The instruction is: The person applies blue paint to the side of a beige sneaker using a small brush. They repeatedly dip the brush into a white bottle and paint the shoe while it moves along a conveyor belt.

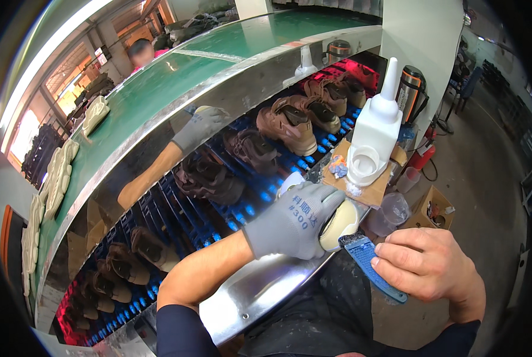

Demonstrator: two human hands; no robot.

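Note:
My left hand point(297, 218), in a grey work glove, grips a shoe point(342, 225) whose cream end faces my right side; the glove hides much of it. Bare and closed around a blue plastic-handled brush point(373, 265), my right hand point(426, 263) is just right of the shoe. The brush's dark bristles touch or nearly touch the cream surface; I cannot tell which. Beyond the shoe stands a white plastic bottle point(377, 129) with a long nozzle and an open round side mouth, on a piece of cardboard point(377, 192).
Several brown shoes point(288, 125) sit on a conveyor with blue fittings, glowing red at both ends. Pale soles point(60, 178) lie on the green belt point(159, 89) above. A flask point(411, 93), plastic cup point(388, 214), cardboard box point(431, 209) and fire extinguisher point(422, 156) are rightward. A person point(143, 53) is behind the belt.

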